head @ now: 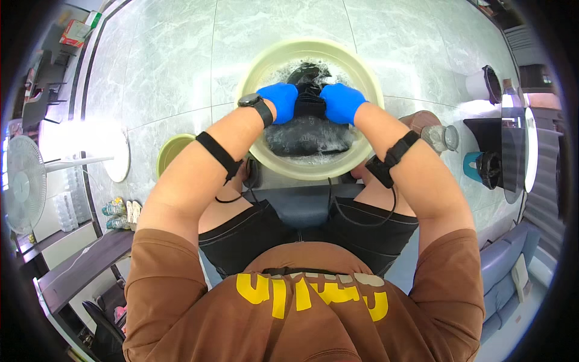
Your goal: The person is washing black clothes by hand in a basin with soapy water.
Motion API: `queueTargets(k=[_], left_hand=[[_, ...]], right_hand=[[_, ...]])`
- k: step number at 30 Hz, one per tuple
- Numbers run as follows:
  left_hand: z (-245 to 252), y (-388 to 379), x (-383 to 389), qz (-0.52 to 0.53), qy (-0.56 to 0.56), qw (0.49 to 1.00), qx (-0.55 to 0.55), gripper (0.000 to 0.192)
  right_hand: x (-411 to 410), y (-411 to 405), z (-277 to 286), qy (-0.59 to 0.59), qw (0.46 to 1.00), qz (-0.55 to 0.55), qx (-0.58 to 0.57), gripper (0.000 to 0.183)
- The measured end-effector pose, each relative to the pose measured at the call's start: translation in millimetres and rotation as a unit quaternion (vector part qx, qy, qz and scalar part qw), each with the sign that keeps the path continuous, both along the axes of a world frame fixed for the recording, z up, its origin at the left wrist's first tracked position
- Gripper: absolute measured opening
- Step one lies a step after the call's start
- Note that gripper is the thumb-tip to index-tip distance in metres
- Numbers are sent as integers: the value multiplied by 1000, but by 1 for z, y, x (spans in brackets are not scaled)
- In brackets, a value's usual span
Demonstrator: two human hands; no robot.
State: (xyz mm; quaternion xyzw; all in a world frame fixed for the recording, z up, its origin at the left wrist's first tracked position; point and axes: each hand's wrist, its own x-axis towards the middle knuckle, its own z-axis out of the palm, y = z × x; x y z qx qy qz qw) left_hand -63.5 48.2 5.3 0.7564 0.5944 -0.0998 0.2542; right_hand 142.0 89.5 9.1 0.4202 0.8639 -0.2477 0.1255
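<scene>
A large pale-yellow plastic basin (312,169) stands on the floor before me, holding soapy water with white suds (332,72). In it lies a wet black garment (310,133), its lower part spread out and its middle bunched up. My left hand (281,102), in a blue glove, is closed on the left side of the bunched black cloth. On the opposite side my right hand (342,103), gloved the same way, grips the cloth too. Part of the garment is under water and foam, so its full shape is hidden.
A smaller yellow-green basin (174,151) stands left of the large one, partly behind my left forearm. To the right are a glass jar (439,137) and a blue bin (481,168) with a black liner. A white pedestal fan (27,183) stands far left. Cables hang from both my forearms.
</scene>
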Motion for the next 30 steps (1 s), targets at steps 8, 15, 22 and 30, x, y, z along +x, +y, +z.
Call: queueTargets(k=[8, 15, 22, 30], left_hand=[[154, -21, -4, -84, 8, 992, 92, 33], [252, -13, -17, -118, 35, 969, 212, 34], [358, 0, -21, -224, 71, 944, 234, 30], [404, 11, -33, -216, 107, 906, 347, 45]], right_hand=[[12, -14, 140, 32, 994, 55, 86, 31], [12, -5, 245, 53, 973, 108, 198, 36], [3, -13, 359, -37, 969, 79, 230, 34], [0, -32, 404, 42, 965, 32, 256, 44]])
